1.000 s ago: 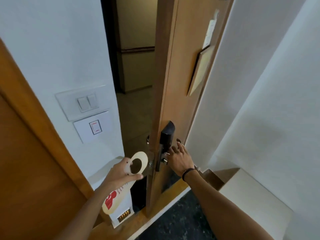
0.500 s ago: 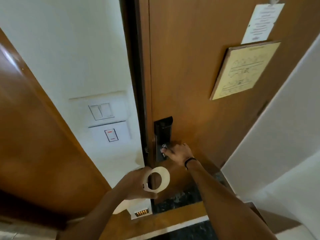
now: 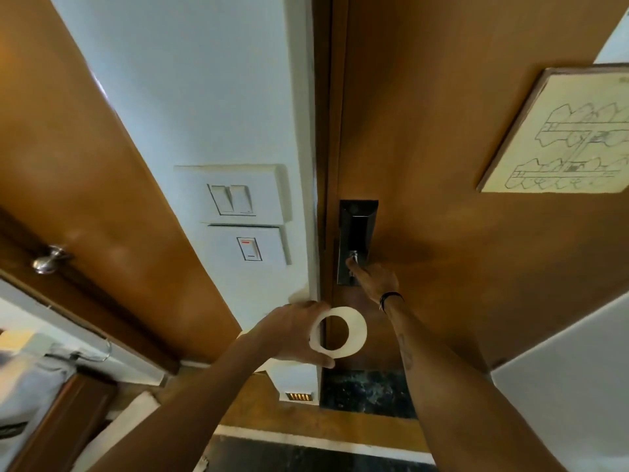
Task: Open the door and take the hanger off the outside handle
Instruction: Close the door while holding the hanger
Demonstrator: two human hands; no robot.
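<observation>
The wooden door [image 3: 442, 137] stands closed against its frame. On its left edge is a black lock plate [image 3: 357, 226] with the inside handle. My right hand [image 3: 372, 277] grips that handle; a dark band circles the wrist. My left hand [image 3: 292, 335] holds the cream door hanger [image 3: 355, 330] by its ring, low and in front of the door's bottom left. Most of the hanger's tail is hidden behind my hand and forearm.
Two white switch plates [image 3: 238, 195] sit on the white wall left of the door. A framed floor plan [image 3: 558, 131] hangs on the door's right. Another wooden door with a metal knob [image 3: 51, 258] is at far left. Dark floor lies below.
The door has swung from open to fully closed, my right hand staying at the inside handle. My left hand has kept the hanger and brought it in front of the door.
</observation>
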